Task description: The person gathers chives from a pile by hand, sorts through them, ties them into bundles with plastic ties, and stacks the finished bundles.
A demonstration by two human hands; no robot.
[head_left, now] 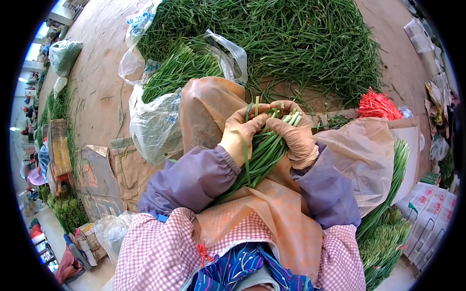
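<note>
Both of my gloved hands meet over my lap at a bunch of long green stalks [262, 155]. The pale cut ends point up and away from me, and the green length runs down to the left across the plastic apron [272, 203]. My left hand [242, 131] is closed on the left side of the bunch, with a loose green blade hanging over it. Around the right side and the pale ends, my right hand [295, 136] has its fingers curled, thumb on top. The fingertips of both hands nearly touch at the top of the bunch.
A big heap of green stalks [310, 43] lies on the floor ahead. Left of my knee stands an open plastic bag [158, 123] of stalks. Red ties [378, 105] lie front right, with stacked bunches [388, 242] at my right side. Flattened cardboard [99, 177] lies left.
</note>
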